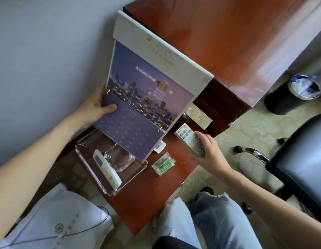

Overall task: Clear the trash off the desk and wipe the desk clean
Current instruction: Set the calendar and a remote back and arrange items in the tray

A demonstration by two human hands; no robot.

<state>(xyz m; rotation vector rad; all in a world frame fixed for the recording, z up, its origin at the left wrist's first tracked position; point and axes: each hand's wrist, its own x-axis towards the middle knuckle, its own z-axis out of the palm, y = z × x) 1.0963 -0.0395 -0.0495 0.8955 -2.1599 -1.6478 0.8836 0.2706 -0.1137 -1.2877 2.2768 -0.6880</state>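
1. The left hand grips a ring-bound hotel folder by its near edge, thumb pressed on the purple page, fingers curled behind; the folder stands open, lifted above the desk.
2. The right hand has its fingers wrapped around a grey remote control, held just over the desk's front edge.
3. To do this step well, I judge it best to keep both items clear of the wood until the bare surface can be wiped; tilt the folder gently so loose pages do not swing.
4. Counted: two remotes, one in hand, one white remote lying in a clear acrylic tray; one glass ashtray in that tray; one packet of green sachets on the desk.
5. One lined bin stands on the carpet beyond the desk, well apart; no cloth is visible.
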